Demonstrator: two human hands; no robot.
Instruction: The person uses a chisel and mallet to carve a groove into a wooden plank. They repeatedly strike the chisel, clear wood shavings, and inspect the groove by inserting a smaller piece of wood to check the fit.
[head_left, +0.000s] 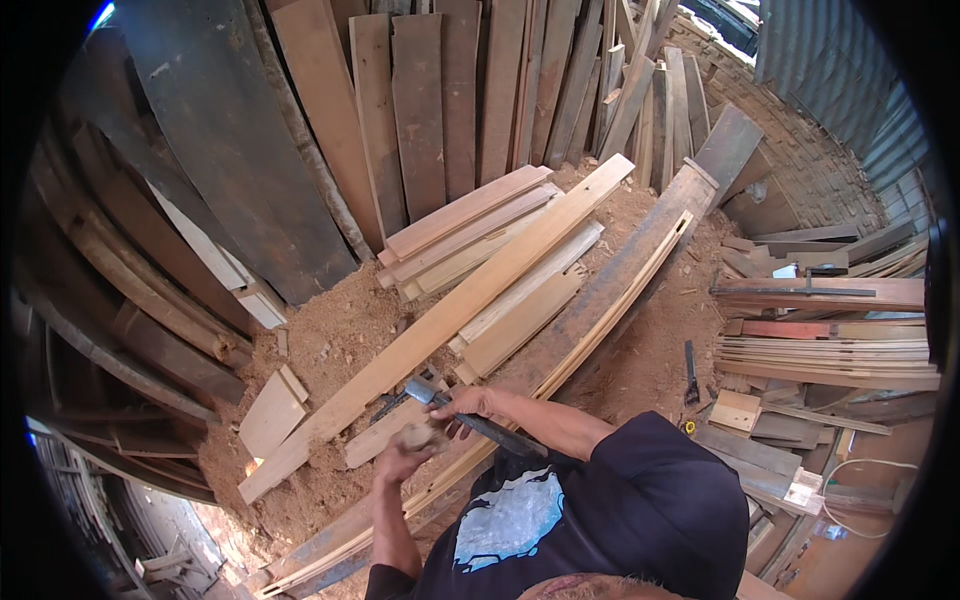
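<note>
Close to my body, my right hand (466, 404) is closed around a long dark tool with a blue-grey end (424, 390). The tool's dark bar slants back toward my shirt; its exact kind is unclear. Just left of it is my left hand (402, 458), fingers curled around a pale tan, blurred shape that I cannot make out. Both hands are over the near part of a long, heavy beam (610, 285), which runs diagonally under my arms. Thin strips of wood (655, 255) with slots lie along the beam's right side.
Beyond my hands, a long pale plank (470, 300) lies across several shorter boards (465, 215) on sawdust (330, 320). Tall dark boards (420, 110) lean along the back. To the right are stacked slats (820, 360), a dark hand tool (691, 372) and a yellow tape measure (688, 427).
</note>
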